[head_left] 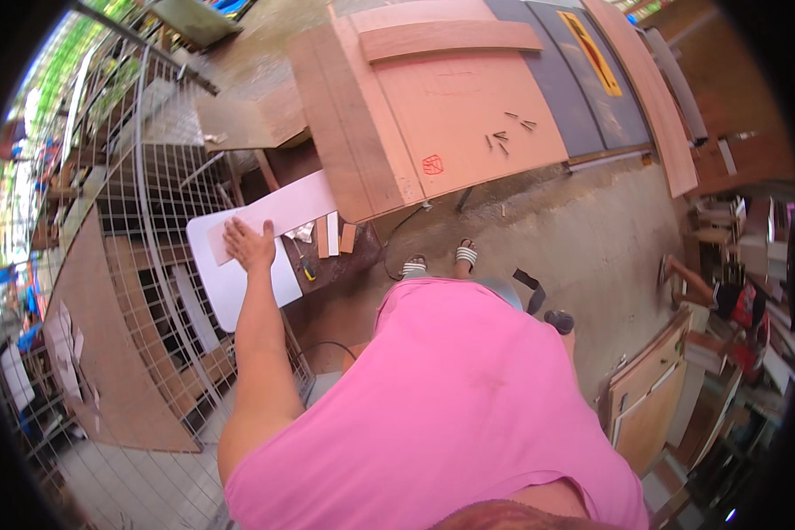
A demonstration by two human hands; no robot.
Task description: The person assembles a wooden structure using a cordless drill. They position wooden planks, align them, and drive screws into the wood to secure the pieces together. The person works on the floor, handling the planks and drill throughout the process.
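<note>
My left hand point(250, 245) lies flat with fingers spread on a long pale pink board point(296, 202). Under that board's near end is a white panel point(205, 256) with rounded corners. Low at my right side, my right hand point(569, 341) is mostly hidden by the pink shirt. It seems closed around a black tool point(557, 321), whose kind I cannot make out. A yellow-handled tool point(307, 268) and short wood strips point(333, 233) lie on a dark surface just right of the white panel.
A large wooden worktop point(468, 115) ahead carries several small dark pieces point(499, 139), a loose plank point(450, 40) and a yellow level-like tool point(592, 53). Wire mesh fencing point(141, 177) runs along the left. Cabinet panels point(649, 389) and another person point(724, 296) are at the right.
</note>
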